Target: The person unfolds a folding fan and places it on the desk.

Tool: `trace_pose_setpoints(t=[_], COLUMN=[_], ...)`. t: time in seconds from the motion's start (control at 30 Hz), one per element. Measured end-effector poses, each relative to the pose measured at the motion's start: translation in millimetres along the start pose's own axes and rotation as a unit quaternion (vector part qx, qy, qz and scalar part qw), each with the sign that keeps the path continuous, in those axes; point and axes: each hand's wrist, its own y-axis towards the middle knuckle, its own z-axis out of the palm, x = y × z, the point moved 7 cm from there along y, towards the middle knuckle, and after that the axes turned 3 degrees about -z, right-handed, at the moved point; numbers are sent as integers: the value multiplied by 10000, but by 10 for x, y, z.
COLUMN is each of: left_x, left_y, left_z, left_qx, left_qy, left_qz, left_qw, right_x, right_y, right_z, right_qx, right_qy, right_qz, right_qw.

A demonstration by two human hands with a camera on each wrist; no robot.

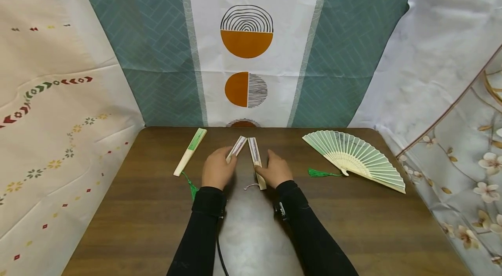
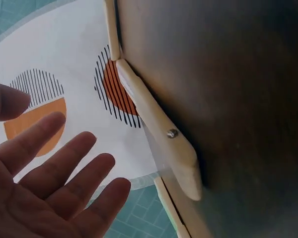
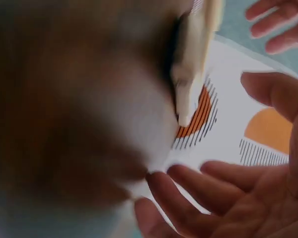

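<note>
Two folded fans with pale wooden ribs lie on the table between my hands: a left one (image 1: 237,147) and a right one (image 1: 255,152), their far ends close together. My left hand (image 1: 218,168) hovers over the near part of the left fan, which it partly hides from the head view. In the left wrist view its fingers (image 2: 64,171) are spread and apart from the folded fan (image 2: 161,121). My right hand (image 1: 276,170) is beside the right fan, its thumb overlapping that fan from above. The right wrist view shows its fingers (image 3: 223,186) loosely extended, holding nothing.
A folded green fan (image 1: 191,150) with a green tassel (image 1: 192,190) lies at the left. An opened pale-green fan (image 1: 354,156) with its own tassel (image 1: 322,173) is at the right. The wooden table (image 1: 137,232) meets a patterned cloth (image 1: 157,49) behind.
</note>
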Motion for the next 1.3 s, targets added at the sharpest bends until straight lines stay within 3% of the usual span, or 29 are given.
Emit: trace_pose_setpoints(t=[0.23, 0.57, 0.73, 0.87, 1.1, 1.2, 1.3], left_x=[48, -45, 38, 35, 217, 210, 124], left_y=[10, 77, 90, 60, 182, 191, 154], left_z=[12, -25, 1, -28, 157, 220, 292], left_qx=[30, -239, -439, -415, -315, 41, 550], left_qy=[12, -181, -204, -288, -484, -719, -1216], left_qz=[-225, -105, -31, -39, -100, -282, -448], left_qw=[9997, 9995, 9988, 9987, 9983, 9970, 9900], right_x=[163, 129, 105, 51, -122, -186, -150], right_y=[105, 259, 251, 233, 240, 234, 132], right_z=[129, 120, 106, 63, -41, -84, -199], right_qx=[-15, -48, -123, -62, -64, -147, -168], right_qy=[-1083, -1572, -1420, -1211, -850, -584, -189], right_qz=[-35, -67, -150, -32, 41, -117, -194], right_qw=[9941, 9875, 9897, 9926, 9964, 9981, 9995])
